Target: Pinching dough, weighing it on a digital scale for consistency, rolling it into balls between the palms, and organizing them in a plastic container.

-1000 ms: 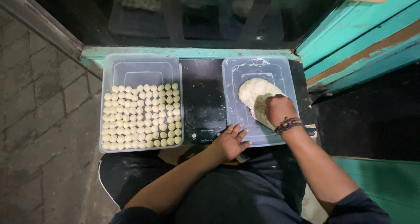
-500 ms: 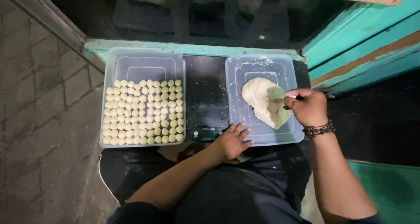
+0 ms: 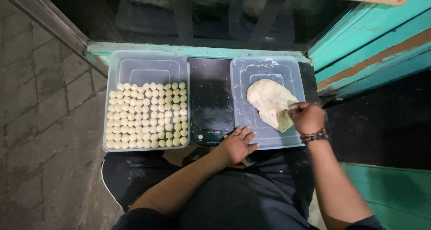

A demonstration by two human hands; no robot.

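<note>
Pale, floury dough [image 3: 270,103] lies as one soft, lumpy slab in the right tray [image 3: 244,73], a clear plastic box dusted white along its floor. In the head view, the only view there is, the right hand [image 3: 307,118] sits at the slab's near right edge with its fingers pinched together on a bit of the dough; a beaded band circles that wrist. The left hand [image 3: 237,145] rests flat with fingers spread, holding nothing, its fingertips touching the near left corner of the right tray and the front edge of the scale [image 3: 211,100].

The scale is a flat, glossy black slab between the two trays, smeared with faint flour. The left tray [image 3: 148,66], of the same clear plastic, holds dough balls [image 3: 146,115], small, round and matte, packed in close rows that fill all but its far strip. The trays and scale sit on a teal sill [image 3: 197,51] before dark glass; grey paving lies to the left.

As a judgement: the dough looks tacky, so a pinch could stretch into a ragged string instead of coming away clean, or drag the whole slab toward the tray wall. The light plastic tray might slide or tip off the narrow sill if the pull is sideways and the flat hand lets go of its corner. Floury fingers could also smear the scale's glossy top.
</note>
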